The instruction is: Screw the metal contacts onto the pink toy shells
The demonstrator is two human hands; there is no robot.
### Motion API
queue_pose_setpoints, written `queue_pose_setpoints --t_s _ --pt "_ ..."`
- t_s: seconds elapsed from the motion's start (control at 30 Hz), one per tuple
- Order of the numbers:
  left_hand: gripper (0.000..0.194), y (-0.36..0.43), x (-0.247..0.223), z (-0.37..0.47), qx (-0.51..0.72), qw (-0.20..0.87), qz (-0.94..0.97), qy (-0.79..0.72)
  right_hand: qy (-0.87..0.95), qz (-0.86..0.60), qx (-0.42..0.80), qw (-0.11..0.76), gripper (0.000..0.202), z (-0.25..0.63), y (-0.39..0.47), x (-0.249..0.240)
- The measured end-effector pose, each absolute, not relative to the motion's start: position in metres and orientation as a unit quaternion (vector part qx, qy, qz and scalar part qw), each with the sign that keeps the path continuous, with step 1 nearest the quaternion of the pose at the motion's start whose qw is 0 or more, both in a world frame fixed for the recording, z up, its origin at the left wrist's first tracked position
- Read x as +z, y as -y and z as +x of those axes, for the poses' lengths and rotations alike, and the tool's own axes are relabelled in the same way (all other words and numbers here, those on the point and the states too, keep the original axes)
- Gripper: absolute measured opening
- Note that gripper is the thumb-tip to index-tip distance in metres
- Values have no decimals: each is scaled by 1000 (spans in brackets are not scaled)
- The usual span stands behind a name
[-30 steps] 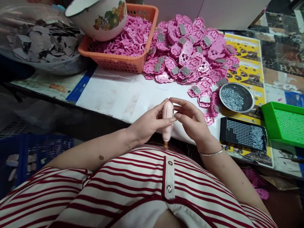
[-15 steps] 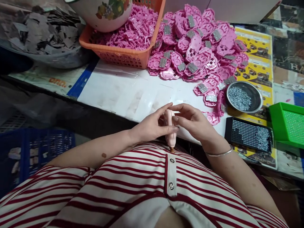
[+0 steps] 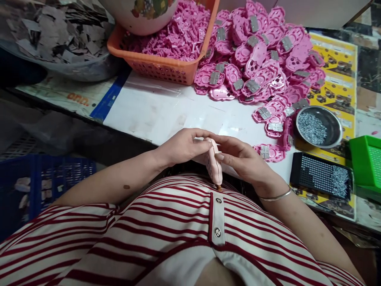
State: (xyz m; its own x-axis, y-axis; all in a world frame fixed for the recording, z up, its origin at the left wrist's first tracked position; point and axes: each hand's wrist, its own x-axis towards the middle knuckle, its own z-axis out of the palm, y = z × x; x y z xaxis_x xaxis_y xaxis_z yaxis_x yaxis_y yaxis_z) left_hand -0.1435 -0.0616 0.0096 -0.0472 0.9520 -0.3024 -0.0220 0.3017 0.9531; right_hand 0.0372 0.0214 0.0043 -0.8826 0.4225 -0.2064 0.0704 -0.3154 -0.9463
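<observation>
A pale pink plastic toy casing, with a seam along its side, stands on edge between my hands at the table's front edge. My left hand is closed on its upper end, the thumb pressed to the near side. From the other side my right hand grips it, thumb against the casing and fingers curled over its far end. A small brown tip shows at its lower end, close to my striped shirt. My fingers hide the far part of the casing.
Pink plastic shells with grey metal plates are piled behind. An orange basket holds small pink parts. On the right are a metal bowl of screws, a black screw tray and a green bin. Blue crates stand lower left.
My left thumb has moved up from the casing's middle to its upper end, uncovering more of the side. The view has shifted slightly, so the table items appear further right.
</observation>
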Motion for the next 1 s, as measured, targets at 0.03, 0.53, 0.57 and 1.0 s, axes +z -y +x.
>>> queue_pose_setpoints --t_s 0.03,0.53,0.57,1.0 --pt "32 61 10 -145 431 563 390 -588 576 -217 781 106 41 36 -21 4" --pt "22 51 22 -147 400 640 316 -575 634 -309 698 123 39 23 -1 14" --pt "22 51 23 -146 394 642 320 -575 647 -316 682 126 38 22 0 15" --pt "41 49 31 -140 408 614 280 -615 709 -336 602 152 42 20 3 14"
